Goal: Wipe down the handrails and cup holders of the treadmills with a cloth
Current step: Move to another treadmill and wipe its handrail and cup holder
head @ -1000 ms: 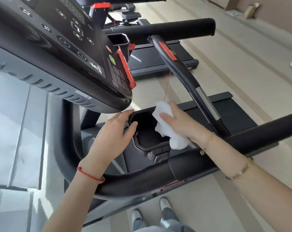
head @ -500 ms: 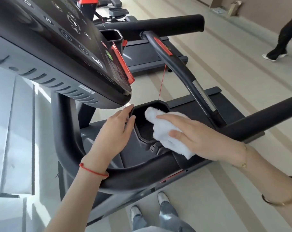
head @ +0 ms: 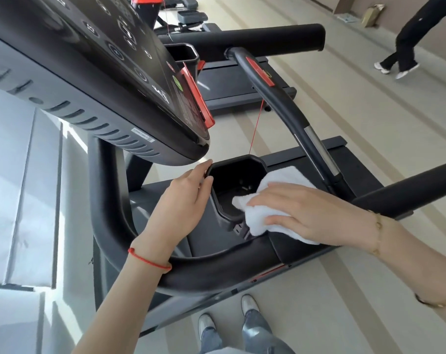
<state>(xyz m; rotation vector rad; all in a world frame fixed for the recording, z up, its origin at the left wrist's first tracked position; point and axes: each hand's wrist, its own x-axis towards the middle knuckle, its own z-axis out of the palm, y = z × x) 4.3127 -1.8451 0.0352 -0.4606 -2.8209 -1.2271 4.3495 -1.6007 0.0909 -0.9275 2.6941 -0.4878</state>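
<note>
Cloth (head: 275, 221): white, crumpled, lying over the cup holder (head: 232, 180) rim.
Right hand (head: 316, 213): fingers flat, pressing the cloth.
Left hand (head: 181, 200): relaxed, fingertips touching the rim.

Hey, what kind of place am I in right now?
Most likely a gym: a treadmill console above a cup holder, a second treadmill beyond, and other exercise equipment farther back.

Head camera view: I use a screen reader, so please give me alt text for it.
A right hand presses a white cloth over the rim of a black treadmill cup holder, while the left hand rests fingertips on the holder's opposite edge. The console hangs above and a curved handrail runs below.
</note>
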